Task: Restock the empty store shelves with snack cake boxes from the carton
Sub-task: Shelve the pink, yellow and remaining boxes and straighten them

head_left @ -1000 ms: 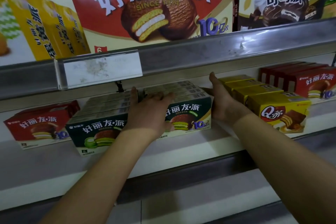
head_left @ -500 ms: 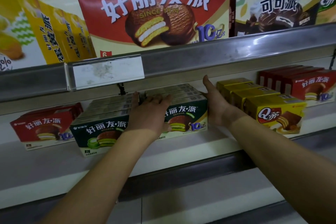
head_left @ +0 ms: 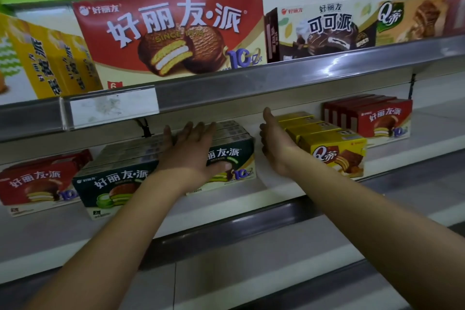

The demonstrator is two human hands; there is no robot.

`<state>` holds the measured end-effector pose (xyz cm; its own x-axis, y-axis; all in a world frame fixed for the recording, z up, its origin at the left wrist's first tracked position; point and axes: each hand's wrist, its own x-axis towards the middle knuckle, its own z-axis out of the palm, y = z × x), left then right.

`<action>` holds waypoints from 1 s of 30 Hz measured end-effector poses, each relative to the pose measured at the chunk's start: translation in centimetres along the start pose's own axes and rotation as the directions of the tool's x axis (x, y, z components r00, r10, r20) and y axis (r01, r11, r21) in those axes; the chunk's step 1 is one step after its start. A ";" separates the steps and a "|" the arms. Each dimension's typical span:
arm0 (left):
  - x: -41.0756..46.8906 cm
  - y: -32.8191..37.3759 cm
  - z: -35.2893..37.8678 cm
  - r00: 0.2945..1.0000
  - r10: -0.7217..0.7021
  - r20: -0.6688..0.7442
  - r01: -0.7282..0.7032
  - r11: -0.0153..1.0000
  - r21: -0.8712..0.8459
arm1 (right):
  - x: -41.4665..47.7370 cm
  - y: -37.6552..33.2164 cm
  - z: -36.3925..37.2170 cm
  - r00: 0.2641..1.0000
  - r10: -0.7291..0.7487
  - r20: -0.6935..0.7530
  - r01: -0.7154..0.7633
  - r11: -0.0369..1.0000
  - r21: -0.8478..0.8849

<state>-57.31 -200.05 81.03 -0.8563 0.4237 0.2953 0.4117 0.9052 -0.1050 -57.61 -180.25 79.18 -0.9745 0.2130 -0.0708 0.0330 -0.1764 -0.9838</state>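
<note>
Two rows of dark green snack cake boxes stand on the white middle shelf [head_left: 226, 199]: a left row [head_left: 113, 184] and a right row [head_left: 236, 158]. My left hand [head_left: 191, 151] lies flat with straight fingers over the top and front of the right green row. In the gap between the green boxes and the yellow Q boxes [head_left: 334, 151], my right hand [head_left: 274, 143] is held upright with its fingers straight, and I cannot tell whether it touches either. No carton is in view.
Red snack cake boxes sit at the shelf's left [head_left: 37, 184] and right [head_left: 380, 118]. The upper shelf's metal rail [head_left: 276, 80] with a blank price holder [head_left: 113, 108] hangs just above my hands. Big red [head_left: 171, 33], yellow and cocoa boxes stand on top.
My right hand has drawn away from the side of the green boxes into the gap. My left hand stays flat on them. The view has tilted up a little.
</note>
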 end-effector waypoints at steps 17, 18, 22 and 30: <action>4.5 19.8 -1.9 0.877 -0.382 0.293 0.272 -0.108 -0.956 | -2.8 -5.6 -15.3 0.929 -0.360 0.088 0.337 0.720 -0.607; 5.2 20.2 -1.7 0.849 -0.401 0.344 0.300 -0.170 -0.938 | -1.8 -6.0 -16.1 0.958 -0.283 0.053 0.267 0.800 -0.538; 8.1 19.7 1.2 0.809 -0.430 0.401 0.257 -0.355 -0.899 | 2.6 -6.2 -18.4 0.999 -0.038 -0.005 0.034 0.945 -0.324; 10.6 19.8 4.5 0.852 -0.302 0.428 0.294 -0.400 -0.868 | 6.3 -3.5 -19.2 0.983 0.046 0.176 -0.038 0.998 -0.046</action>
<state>-59.68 -177.48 77.77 -0.9872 0.1015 -0.1228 -0.1459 -0.2656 0.9530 -59.61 -159.81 78.99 -0.9958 0.0323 -0.0858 0.0805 -0.1398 -0.9869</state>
